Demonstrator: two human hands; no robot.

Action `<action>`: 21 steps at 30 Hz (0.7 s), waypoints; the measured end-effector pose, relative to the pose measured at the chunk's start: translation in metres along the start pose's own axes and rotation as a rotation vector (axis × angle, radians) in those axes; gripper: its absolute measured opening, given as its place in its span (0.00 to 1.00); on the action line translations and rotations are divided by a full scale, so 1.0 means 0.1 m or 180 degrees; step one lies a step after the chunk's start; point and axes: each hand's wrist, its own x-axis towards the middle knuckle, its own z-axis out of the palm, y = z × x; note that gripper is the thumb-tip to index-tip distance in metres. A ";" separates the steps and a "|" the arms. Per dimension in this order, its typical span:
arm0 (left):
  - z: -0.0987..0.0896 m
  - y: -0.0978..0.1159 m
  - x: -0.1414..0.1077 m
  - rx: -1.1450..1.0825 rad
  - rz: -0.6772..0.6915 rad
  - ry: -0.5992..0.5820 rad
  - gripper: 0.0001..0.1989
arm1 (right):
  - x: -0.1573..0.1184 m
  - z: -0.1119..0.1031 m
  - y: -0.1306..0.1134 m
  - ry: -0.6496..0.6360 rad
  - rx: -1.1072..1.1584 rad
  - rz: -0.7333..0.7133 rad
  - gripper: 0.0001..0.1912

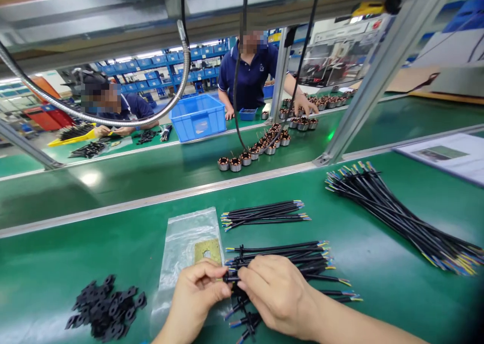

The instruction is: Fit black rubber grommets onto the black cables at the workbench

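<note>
Between my two hands is a black cable with a small black clip near its end. My left hand pinches the cable's end at the left. Close beside it, my right hand has its fingers closed round the cable, hiding most of it. Under and behind my right hand lie several black cables with coloured wire ends, some with black clips. A smaller bundle of cables rests farther back. A pile of black clips lies at the lower left. The clear plastic bag bears a yellowish square plate.
A large cable bundle and a paper sheet lie at the right. Copper-wound motor parts stand on the green conveyor. Beyond are a blue bin and two people. Metal posts and hanging cables cross the view.
</note>
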 end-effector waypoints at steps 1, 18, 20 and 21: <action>0.01 0.03 -0.01 0.0191 0.0242 -0.0002 0.10 | 0.00 0.00 -0.02 0.0003 0.0031 0.0036 0.12; 0.19 0.16 -0.08 0.1206 0.1242 0.0031 0.04 | -0.01 -0.06 -0.09 -0.0546 0.0674 0.0582 0.10; 0.20 0.17 -0.07 0.1163 0.1088 0.0086 0.04 | 0.02 -0.10 -0.06 -0.0643 0.0666 0.0644 0.11; 0.20 0.17 -0.07 0.1144 0.1032 0.0082 0.04 | 0.03 -0.12 -0.04 -0.0668 0.0646 0.0643 0.11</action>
